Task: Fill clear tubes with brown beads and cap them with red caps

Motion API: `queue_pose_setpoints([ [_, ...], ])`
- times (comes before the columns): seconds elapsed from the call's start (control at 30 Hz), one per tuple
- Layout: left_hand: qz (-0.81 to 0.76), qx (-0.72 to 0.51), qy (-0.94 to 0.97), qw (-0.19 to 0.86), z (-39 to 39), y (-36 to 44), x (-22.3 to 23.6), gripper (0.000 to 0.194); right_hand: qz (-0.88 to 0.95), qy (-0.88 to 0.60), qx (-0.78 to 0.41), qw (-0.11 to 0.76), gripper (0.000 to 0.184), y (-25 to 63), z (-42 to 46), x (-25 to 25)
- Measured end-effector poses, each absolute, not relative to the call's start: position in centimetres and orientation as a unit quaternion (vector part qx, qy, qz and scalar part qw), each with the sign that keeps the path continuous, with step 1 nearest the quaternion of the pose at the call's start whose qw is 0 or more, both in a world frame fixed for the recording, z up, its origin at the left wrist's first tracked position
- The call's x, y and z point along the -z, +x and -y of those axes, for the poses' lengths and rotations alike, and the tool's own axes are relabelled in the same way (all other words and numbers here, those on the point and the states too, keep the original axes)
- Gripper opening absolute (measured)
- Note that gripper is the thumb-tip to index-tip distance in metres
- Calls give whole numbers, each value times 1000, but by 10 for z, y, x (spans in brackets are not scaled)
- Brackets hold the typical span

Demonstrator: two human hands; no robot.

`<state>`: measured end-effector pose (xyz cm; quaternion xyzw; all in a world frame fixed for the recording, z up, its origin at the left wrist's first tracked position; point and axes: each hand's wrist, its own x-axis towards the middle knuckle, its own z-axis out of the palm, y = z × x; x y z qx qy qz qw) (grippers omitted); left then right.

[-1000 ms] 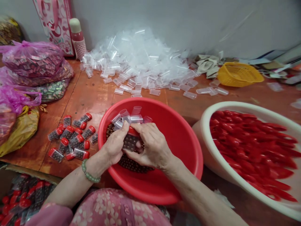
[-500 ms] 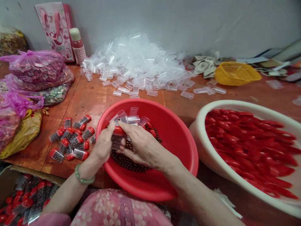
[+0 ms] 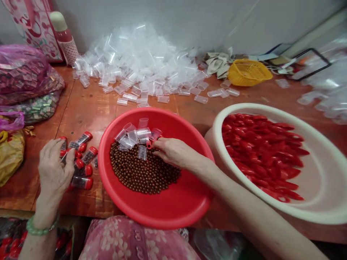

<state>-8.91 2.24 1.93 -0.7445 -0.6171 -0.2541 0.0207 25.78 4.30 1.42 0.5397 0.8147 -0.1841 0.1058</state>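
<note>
Right grip pinching a small red cap inside the red plastic basin, right by the clear tubes and above the brown beads! Over on the left of the counter, the left grip curls down over red-capped filled tubes, and can't tell whether it's holding one!

We record a round plastic basin on the bench directly before the wearer, holding a heap of beads with loose plastic tubes behind it. To its right stands a larger basin of caps; behind both, against the wall, lies a pile of empty tubes, with a basket to its right and a bottle to its left. At the bench's left, capped tubes lie beneath the left hand, beside bagged packets, while the right hand rests inside the round basin.
</note>
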Motion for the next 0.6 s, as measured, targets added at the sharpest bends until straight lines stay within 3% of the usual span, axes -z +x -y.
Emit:
queue_pose_setpoints([
  [0.2, 492, 354, -792, -72, -7, -21, -21, 23, -829, 502, 218, 113, 36, 233, -47, -2],
  [0.3, 434, 339, -826, -121, -2, 5, -16, 20, -834, 496, 226, 89, 40, 231, -54, 7],
  [0.43, 421, 302, -848, -114, -3, 16, -10, 18, -830, 506, 216, 92, 35, 233, -61, 15],
  [0.6, 416, 280, -856, -122, -5, 13, -9, 16, -811, 545, 187, 100, 44, 236, -57, 12],
])
